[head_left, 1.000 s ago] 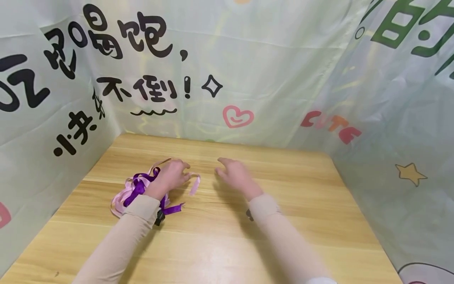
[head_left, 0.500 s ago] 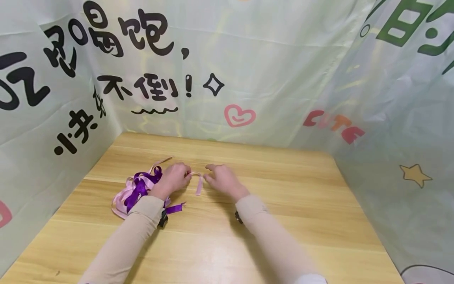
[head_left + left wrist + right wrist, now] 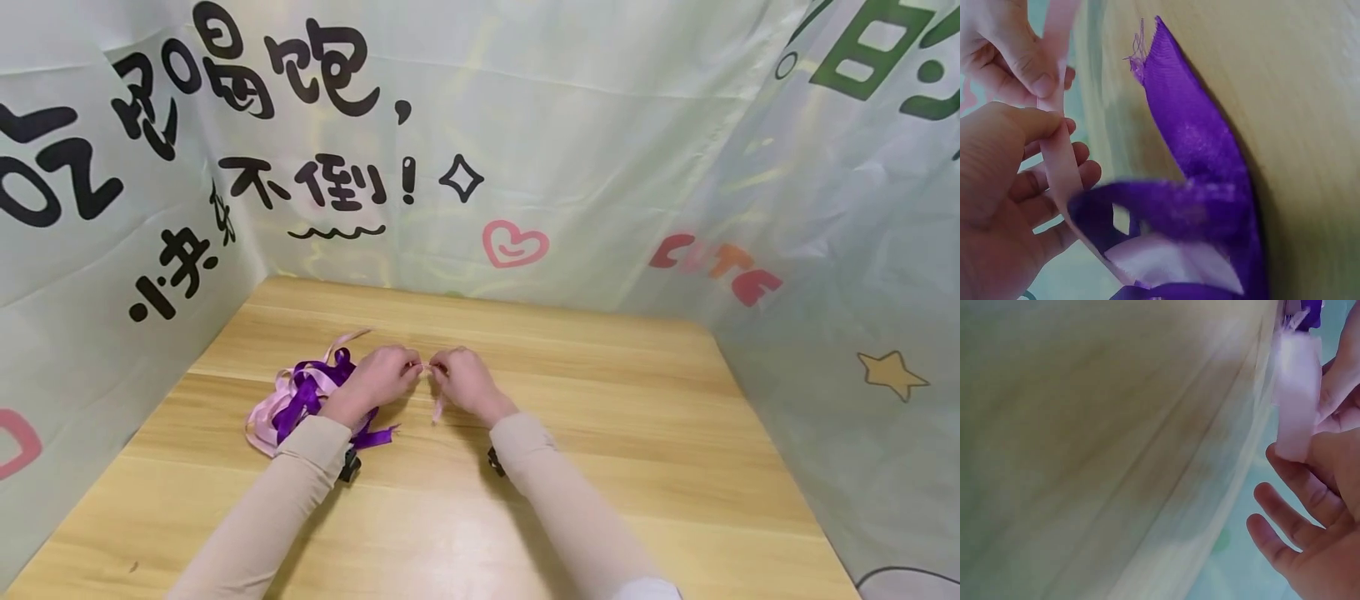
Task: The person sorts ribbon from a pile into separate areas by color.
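Observation:
A pink ribbon (image 3: 1060, 156) is pinched between the thumb and forefinger of my left hand (image 3: 387, 373). Right beside it, my right hand (image 3: 467, 382) pinches the same ribbon near its end, and the short tail (image 3: 1298, 394) hangs down from those fingers. The two hands almost meet above the table. Under and left of my left wrist lies a loose tangle of pink and purple ribbon (image 3: 298, 400). One purple ribbon end (image 3: 1191, 119) sticks out of it, frayed at the tip.
The wooden table (image 3: 600, 433) carries the ribbon tangle on its left half. Printed cloth (image 3: 585, 150) hangs as walls behind the table and along both sides.
My right hand has moved left to the pink ribbon's free end and now pinches it. My left hand has shifted slightly right, keeping its pinch on the ribbon.

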`<move>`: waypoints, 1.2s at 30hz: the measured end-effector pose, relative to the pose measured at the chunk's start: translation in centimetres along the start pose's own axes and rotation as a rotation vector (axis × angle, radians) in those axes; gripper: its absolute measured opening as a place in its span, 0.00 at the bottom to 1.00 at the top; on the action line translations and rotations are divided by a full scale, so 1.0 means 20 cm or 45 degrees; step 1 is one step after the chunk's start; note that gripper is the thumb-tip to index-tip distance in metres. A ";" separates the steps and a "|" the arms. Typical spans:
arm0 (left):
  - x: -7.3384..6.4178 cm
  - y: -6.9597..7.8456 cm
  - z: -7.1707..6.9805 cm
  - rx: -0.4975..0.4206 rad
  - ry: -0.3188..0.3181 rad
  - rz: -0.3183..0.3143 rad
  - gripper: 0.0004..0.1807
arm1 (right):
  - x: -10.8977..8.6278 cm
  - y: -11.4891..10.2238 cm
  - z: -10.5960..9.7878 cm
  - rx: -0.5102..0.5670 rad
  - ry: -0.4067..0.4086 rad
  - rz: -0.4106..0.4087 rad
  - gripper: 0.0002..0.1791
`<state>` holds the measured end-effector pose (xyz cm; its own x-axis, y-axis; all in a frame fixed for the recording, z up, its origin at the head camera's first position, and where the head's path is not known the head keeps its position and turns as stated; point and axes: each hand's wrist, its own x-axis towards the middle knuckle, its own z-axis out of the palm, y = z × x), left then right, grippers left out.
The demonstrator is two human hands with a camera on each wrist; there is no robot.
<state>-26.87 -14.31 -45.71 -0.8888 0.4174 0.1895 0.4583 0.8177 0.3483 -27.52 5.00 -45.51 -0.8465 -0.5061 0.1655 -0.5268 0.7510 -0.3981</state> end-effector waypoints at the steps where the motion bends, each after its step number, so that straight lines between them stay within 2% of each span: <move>1: 0.00 0.00 0.00 0.003 -0.001 0.000 0.07 | 0.00 0.00 0.00 0.001 0.006 0.015 0.10; 4: -0.01 -0.01 -0.02 0.018 -0.004 0.001 0.07 | -0.02 0.03 -0.01 0.012 0.030 0.056 0.10; 9: -0.05 -0.06 -0.04 0.036 0.030 0.015 0.07 | -0.04 0.09 -0.04 0.050 0.098 0.059 0.11; 17: -0.10 -0.13 -0.12 0.179 0.198 0.040 0.10 | -0.09 0.18 -0.11 0.099 0.155 0.139 0.11; 23: -0.11 -0.15 -0.18 0.174 0.163 0.005 0.15 | -0.13 0.22 -0.18 0.143 0.156 0.200 0.11; 27: -0.12 -0.17 -0.20 0.192 0.166 0.011 0.16 | -0.16 0.26 -0.22 0.163 0.183 0.241 0.11; 32: -0.13 -0.17 -0.23 0.188 0.137 0.002 0.16 | -0.23 0.32 -0.27 0.317 0.151 0.353 0.13; 34: -0.14 -0.17 -0.24 0.183 0.126 0.001 0.15 | -0.25 0.35 -0.30 0.346 0.144 0.388 0.14; 36: -0.15 -0.18 -0.25 0.179 0.122 0.000 0.15 | -0.27 0.38 -0.33 0.318 0.169 0.406 0.14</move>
<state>-25.81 -20.36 -42.98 -0.8805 0.3835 0.2786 0.4468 0.8678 0.2176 -27.45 16.24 -43.57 -0.9752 -0.1939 0.1069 -0.2160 0.7271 -0.6517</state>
